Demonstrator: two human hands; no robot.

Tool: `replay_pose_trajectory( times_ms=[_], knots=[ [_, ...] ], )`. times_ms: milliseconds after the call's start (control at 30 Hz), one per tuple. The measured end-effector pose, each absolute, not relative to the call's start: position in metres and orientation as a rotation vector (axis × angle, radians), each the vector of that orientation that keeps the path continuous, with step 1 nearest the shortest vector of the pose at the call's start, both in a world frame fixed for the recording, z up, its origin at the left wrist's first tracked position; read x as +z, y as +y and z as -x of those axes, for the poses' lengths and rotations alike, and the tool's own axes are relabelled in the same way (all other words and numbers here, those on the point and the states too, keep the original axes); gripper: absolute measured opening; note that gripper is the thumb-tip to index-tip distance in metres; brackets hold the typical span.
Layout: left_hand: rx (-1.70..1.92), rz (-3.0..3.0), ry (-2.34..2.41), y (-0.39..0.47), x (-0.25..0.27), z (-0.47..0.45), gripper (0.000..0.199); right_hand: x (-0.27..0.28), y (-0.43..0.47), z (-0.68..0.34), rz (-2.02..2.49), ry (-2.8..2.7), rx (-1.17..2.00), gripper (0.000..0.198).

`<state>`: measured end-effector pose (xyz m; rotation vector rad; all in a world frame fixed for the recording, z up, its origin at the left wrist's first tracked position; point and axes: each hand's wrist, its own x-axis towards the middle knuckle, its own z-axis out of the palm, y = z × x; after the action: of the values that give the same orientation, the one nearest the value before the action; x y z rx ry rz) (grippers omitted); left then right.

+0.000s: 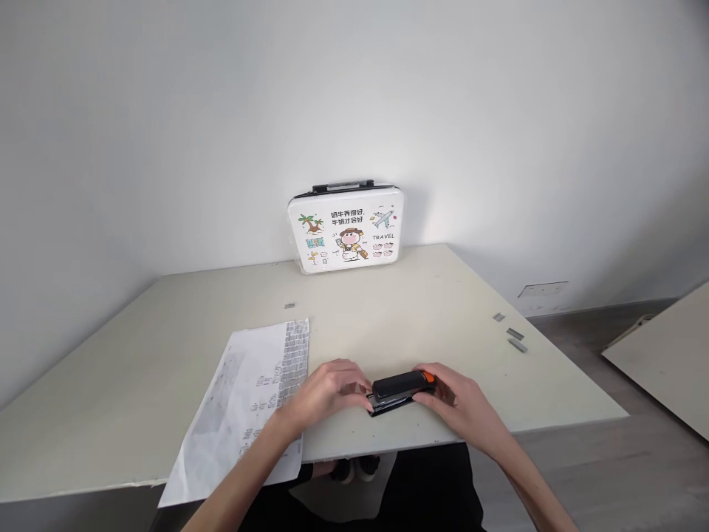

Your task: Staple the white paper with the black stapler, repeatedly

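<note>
A black stapler (399,387) with an orange patch at its right end lies near the table's front edge. My right hand (455,399) grips that right end between thumb and fingers. At the other end, my left hand (335,390) has its thumb and fingertips at the stapler's tip, with a gap between thumb and fingers. Whether the left fingertips pinch any small part there is hard to see. Left of the stapler, a printed paper sheet (233,399) lies partly under my left forearm and hangs over the front edge.
A white cartoon-printed case (348,229) with a black handle leans against the wall at the back of the table (388,318). Several staple strips (515,334) lie near the right edge, and one more strip (289,306) lies behind the paper.
</note>
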<state>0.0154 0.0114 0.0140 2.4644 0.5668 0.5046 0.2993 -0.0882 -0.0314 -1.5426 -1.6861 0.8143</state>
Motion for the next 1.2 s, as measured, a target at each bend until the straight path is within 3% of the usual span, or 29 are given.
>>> replay_pose_trajectory(
  times_ms=[133, 300, 467, 567, 633, 733, 767, 933, 1200],
  knots=[
    [0.487, -2.538, 0.552, 0.023, 0.009, -0.031, 0.039, -0.03, -0.088, -0.301, 1.514, -1.688, 0.823, 0.034],
    [0.497, -2.674, 0.593, 0.016, 0.013, -0.03, 0.039, -0.032, -0.089, -0.298, 1.526, -1.666, 0.809, 0.035],
    [0.521, -2.753, 0.932, -0.015, 0.029, 0.01, 0.03, -0.032, -0.09, -0.294, 1.54, -1.674, 0.789, 0.032],
    [0.574, -2.714, 1.253, -0.037, 0.028, 0.062, 0.035, -0.031, -0.09, -0.293, 1.559, -1.66, 0.795, 0.031],
    [0.494, -2.704, 1.403, -0.051, 0.023, 0.099, 0.052, -0.031, -0.09, -0.293, 1.566, -1.649, 0.804, 0.031],
    [0.251, -2.706, 1.489, -0.071, 0.01, 0.14, 0.103, -0.031, -0.091, -0.294, 1.571, -1.641, 0.811, 0.031],
    [0.203, -2.712, 1.499, -0.076, 0.005, 0.147, 0.109, -0.032, -0.091, -0.294, 1.577, -1.638, 0.809, 0.031],
    [0.251, -2.792, 1.447, -0.091, -0.013, 0.149, 0.066, -0.034, -0.091, -0.296, 1.596, -1.638, 0.773, 0.033],
    [0.527, -2.805, 1.334, -0.097, -0.023, 0.085, 0.073, -0.029, -0.095, -0.291, 1.631, -1.657, 0.748, 0.039]
  ],
)
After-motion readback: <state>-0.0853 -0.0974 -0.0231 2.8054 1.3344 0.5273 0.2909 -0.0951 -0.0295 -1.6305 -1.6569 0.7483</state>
